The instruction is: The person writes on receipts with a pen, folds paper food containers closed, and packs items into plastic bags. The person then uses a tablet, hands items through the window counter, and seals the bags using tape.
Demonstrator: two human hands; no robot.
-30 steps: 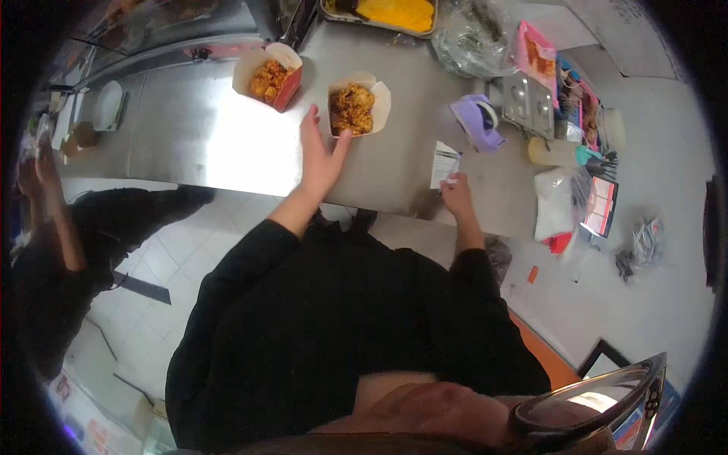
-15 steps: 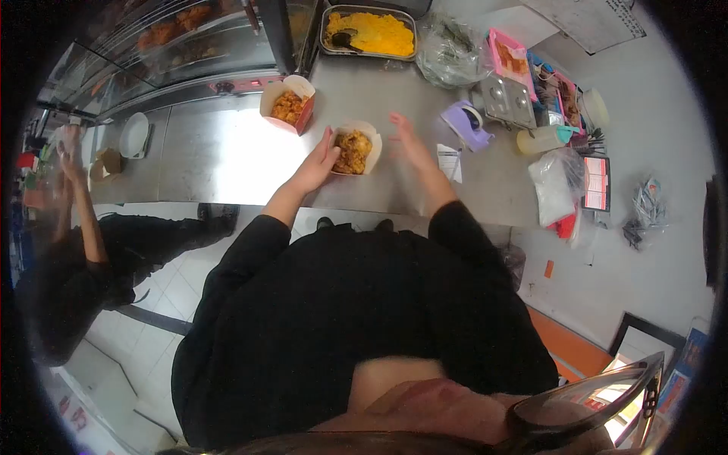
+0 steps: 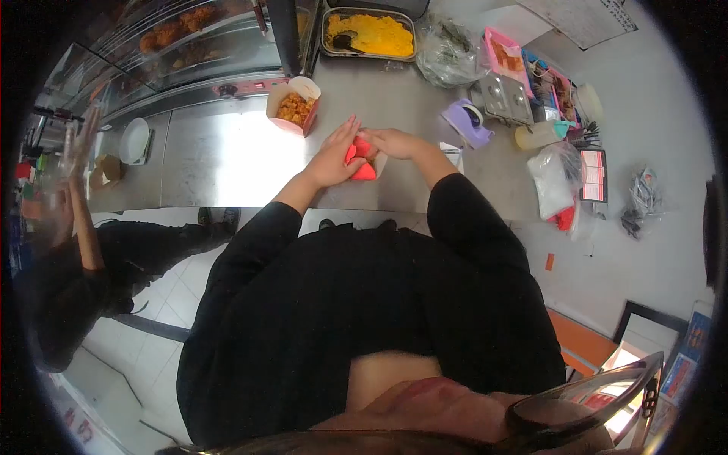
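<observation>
Countertop (image 3: 216,152): one box (image 3: 311,123) holds fried food (image 3: 294,108); both hands' (image 3: 331,162) (image 3: 398,144) half-bent fingers (image 3: 345,135) clasp a carton (image 3: 365,171).

A steel counter (image 3: 425,106) is reflecting white glare (image 3: 235,144) at left. A glass display cabinet (image 3: 197,97) is standing behind it, pale floor tiles (image 3: 168,299) are showing below, and a white wall (image 3: 660,129) is rising on the right.

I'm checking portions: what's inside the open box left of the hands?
The open box shows orange-brown food pieces; that visible layer covers whatever lies beneath, including the box's bottom.
</observation>
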